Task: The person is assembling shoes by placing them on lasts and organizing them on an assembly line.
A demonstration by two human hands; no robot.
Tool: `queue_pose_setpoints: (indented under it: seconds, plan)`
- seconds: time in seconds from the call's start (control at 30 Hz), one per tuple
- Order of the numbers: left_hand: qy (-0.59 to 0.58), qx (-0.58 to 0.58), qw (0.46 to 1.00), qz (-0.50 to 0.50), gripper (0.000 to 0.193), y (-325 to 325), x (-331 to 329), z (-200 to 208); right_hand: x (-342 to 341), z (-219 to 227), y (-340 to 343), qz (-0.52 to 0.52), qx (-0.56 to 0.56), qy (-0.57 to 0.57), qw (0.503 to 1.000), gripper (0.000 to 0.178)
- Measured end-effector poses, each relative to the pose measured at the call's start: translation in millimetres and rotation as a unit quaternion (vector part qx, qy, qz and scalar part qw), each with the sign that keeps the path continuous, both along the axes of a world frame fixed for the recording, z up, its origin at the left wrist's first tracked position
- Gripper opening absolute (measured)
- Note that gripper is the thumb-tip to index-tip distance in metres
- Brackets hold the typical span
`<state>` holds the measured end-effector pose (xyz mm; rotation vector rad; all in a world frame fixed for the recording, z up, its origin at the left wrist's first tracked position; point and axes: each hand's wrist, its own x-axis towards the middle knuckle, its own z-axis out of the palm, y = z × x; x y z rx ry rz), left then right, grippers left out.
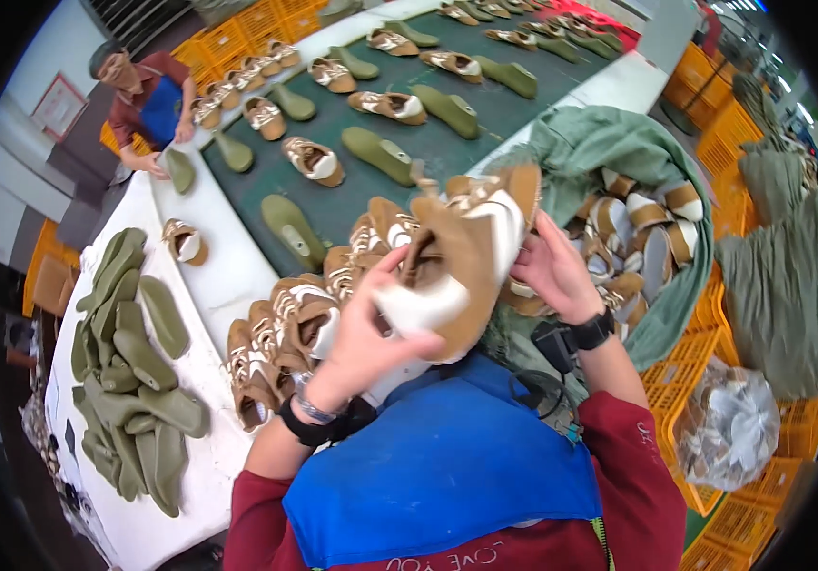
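A brown suede sneaker with white panels and laces (478, 255) is held up in front of my blue apron, slightly smeared by motion. My left hand (371, 328) grips it at the white heel, thumb along the near side. At the sole, toward the toe end, my right hand (561, 271) has its fingers curled against the shoe, partly hidden behind it. Just beyond my left hand stands a row of similar brown and white sneakers (261, 357). To the right, a green cloth (599, 133) lines a container full of more such shoes (651, 224).
Sneakers and olive shoe lasts (378, 155) stand in rows on a green conveyor belt (247, 195). A pile of lasts (133, 381) covers part of the white table (223, 490) at left. A co-worker (147, 100) handles a last. Orange crates (680, 371) stand at right.
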<state>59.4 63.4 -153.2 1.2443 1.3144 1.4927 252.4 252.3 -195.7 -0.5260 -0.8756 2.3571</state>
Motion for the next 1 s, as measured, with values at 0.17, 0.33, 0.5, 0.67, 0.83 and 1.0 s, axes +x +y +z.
queue_pose_setpoints:
  seconds: [0.17, 0.33, 0.5, 0.67, 0.83, 1.0]
  plan:
    - [-0.418, -0.078, 0.905, -0.009, 0.062, -41, -42, -16, -15, 24, 10, -0.149, 0.219, -0.117, 0.957, 0.051]
    - [-0.641, 0.006, 0.762, -0.091, 0.062, -54, -42, -25, -28, 44, 17, 0.044, 0.304, -0.113, 0.945, 0.047]
    - [-0.701, 0.014, 0.71, -0.064, 0.056, -58, -66, -40, -39, 47, 1, 0.175, 0.131, 0.085, 0.972, 0.062]
    - [-0.61, -0.015, 0.792, -0.019, 0.051, -68, -89, -21, -56, 37, 6, 0.176, 0.133, 0.084, 0.972, 0.059]
    - [-0.309, -0.026, 0.917, 0.25, 0.048, -123, -133, -13, -14, 19, 9, -0.012, 0.155, -0.153, 0.976, 0.04]
    - [0.025, -0.124, 0.913, 0.388, 0.047, -147, -213, -21, 85, -49, 23, -0.142, 0.135, -0.248, 0.949, 0.027]
